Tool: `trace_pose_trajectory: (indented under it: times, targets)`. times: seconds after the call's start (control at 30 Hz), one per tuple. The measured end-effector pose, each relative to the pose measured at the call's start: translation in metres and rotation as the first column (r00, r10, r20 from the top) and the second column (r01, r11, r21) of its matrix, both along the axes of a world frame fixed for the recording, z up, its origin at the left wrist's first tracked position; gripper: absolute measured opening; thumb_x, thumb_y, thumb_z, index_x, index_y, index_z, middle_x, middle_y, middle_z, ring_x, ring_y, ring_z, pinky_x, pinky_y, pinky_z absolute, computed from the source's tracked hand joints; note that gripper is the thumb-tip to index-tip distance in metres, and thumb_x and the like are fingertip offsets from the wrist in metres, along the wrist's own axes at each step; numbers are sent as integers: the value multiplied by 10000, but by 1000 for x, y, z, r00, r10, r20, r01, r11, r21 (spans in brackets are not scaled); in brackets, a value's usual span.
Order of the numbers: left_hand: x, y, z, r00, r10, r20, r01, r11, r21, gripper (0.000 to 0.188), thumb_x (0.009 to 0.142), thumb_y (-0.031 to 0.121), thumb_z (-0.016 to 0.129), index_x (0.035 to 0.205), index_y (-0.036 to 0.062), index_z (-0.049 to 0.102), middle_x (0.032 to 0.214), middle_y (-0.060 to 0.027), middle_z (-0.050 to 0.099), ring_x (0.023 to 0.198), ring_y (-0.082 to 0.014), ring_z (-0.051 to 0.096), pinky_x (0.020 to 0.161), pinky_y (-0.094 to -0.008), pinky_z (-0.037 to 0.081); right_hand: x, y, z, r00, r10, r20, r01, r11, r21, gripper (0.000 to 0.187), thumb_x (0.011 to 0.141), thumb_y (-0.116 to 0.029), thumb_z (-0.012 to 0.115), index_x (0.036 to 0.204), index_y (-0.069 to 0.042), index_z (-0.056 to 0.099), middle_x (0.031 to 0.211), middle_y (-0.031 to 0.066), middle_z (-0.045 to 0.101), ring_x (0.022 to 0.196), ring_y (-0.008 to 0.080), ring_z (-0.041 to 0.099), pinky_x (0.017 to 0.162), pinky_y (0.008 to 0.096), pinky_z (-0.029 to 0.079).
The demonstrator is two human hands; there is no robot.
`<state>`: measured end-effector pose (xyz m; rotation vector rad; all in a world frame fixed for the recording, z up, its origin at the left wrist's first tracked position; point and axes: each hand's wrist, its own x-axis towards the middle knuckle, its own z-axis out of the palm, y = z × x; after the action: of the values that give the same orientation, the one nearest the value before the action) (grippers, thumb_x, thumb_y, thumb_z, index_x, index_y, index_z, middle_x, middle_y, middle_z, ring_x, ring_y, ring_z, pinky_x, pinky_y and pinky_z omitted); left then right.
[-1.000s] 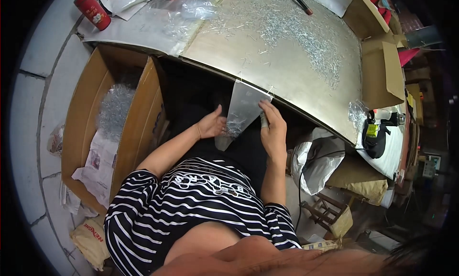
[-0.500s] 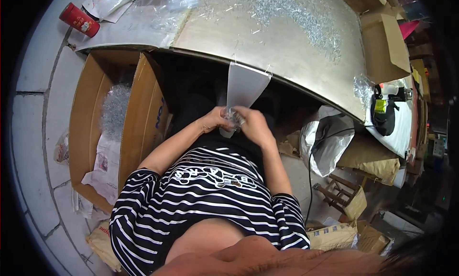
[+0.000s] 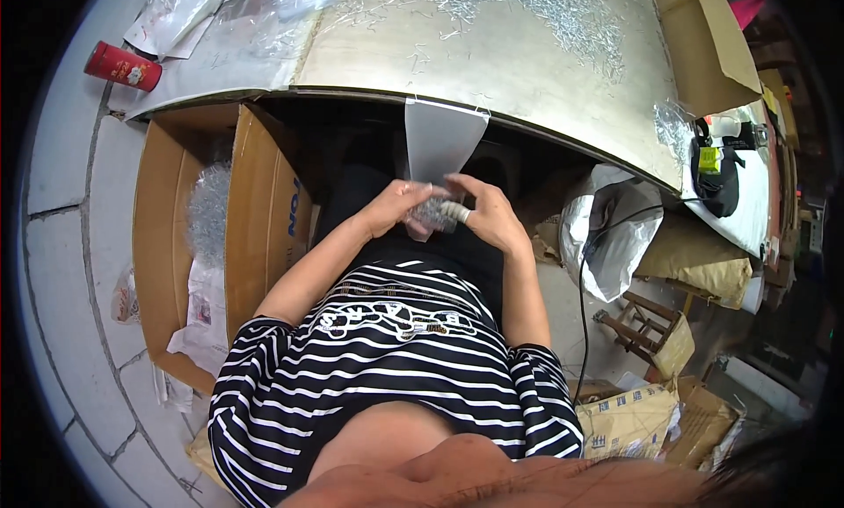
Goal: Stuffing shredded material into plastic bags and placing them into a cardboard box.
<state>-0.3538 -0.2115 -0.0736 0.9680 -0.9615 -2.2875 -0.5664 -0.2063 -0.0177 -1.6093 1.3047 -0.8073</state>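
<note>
Left arm [image 3: 316,269]: one, bare-forearmed, left of centre, slanting up and right toward mid-frame. Left hand [image 3: 398,205]: at frame centre, fingers bent toward the right, tips blurred, closure indeterminate. Right arm [image 3: 527,292]: one, bare-forearmed, right of centre, rising steeply with a slight lean left. Right hand [image 3: 492,216]: just right of centre, digits pointing left, upper and lower spread apart; pale wrapping [image 3: 454,211] on the lower digit. Hands near each other, mutually facing.

Chute [image 3: 442,138] fwd; clr above
</note>
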Motion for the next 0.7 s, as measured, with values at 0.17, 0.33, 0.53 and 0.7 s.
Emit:
trace_pose_trajectory:
  times: [0.17, 0.33, 0.53, 0.7]
  targets:
    - [-1, -16, 34, 963, 139, -231, -145, 989, -7, 467, 876, 106, 663, 1300, -37, 527, 1084, -128, 666, 937, -185, 679, 733, -315, 613, 0, -10, 13, 972, 94, -214, -94, 996, 9, 286, 725, -59, 721, 995, 6, 655, 929, 165, 665, 834, 310, 650, 723, 391, 496]
    - [1, -20, 18, 970, 197, -141, -210, 974, -86, 437, 779, 1, 725, 1195, -45, 599, 1047, -114, 676, 902, -177, 679, 766, -303, 593, 3, -25, 38, 985, 68, -157, -79, 995, -64, 417, 721, -64, 774, 1108, 5, 636, 952, 108, 666, 847, 225, 639, 789, 318, 509]
    - [-13, -33, 22, 984, 174, -25, -176, 963, -203, 325, 790, 13, 736, 1099, -47, 650, 960, -87, 695, 819, -141, 669, 743, -273, 575, 3, -50, 47, 999, 21, -47, -28, 988, -155, 350, 775, -57, 729, 1108, -1, 640, 970, 100, 664, 886, 190, 632, 803, 316, 509]
    - [-16, -40, 35, 979, 203, 8, -195, 952, -237, 288, 804, 16, 732, 1075, -45, 657, 936, -77, 697, 804, -135, 665, 734, -280, 573, 15, -60, 59, 981, -8, -196, -52, 954, -296, 96, 782, 8, 671, 874, 18, 644, 956, 94, 659, 832, 189, 627, 755, 288, 499]
